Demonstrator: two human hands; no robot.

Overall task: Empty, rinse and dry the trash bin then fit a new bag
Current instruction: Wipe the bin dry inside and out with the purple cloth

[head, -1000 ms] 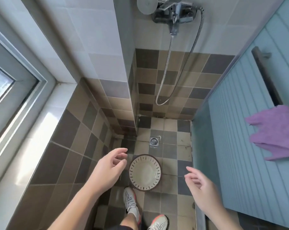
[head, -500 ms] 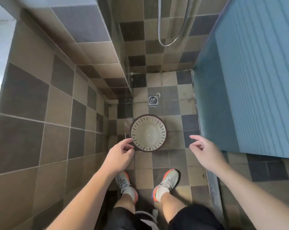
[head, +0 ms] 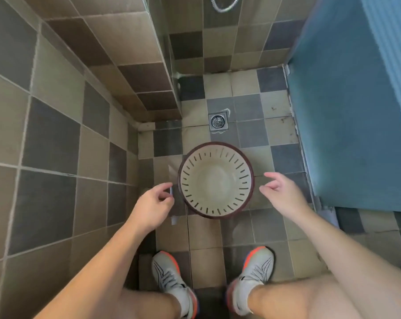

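A round cream trash bin (head: 216, 180) with a dark brown rim and slotted walls is seen upright and empty on the tiled floor (head: 236, 231), near the drain (head: 218, 122)

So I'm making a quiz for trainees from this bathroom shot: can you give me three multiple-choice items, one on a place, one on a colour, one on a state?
1. Where is the floor drain relative to the trash bin?
A. Just beyond it, away from the person
B. Between the shoes
C. Inside it

2. What colour is the bin's rim?
A. Bright yellow
B. Dark reddish brown
C. White

3. What is the state of the bin?
A. Lined with a bag and full
B. Lying on its side
C. Upright with nothing seen inside

Answers:
1 A: the drain sits in the floor tiles past the bin's far edge.
2 B: a dark reddish-brown ring edges the beige slotted wall.
3 C: the bare beige bottom shows, with the left hand and right hand on either side, neither touching it.
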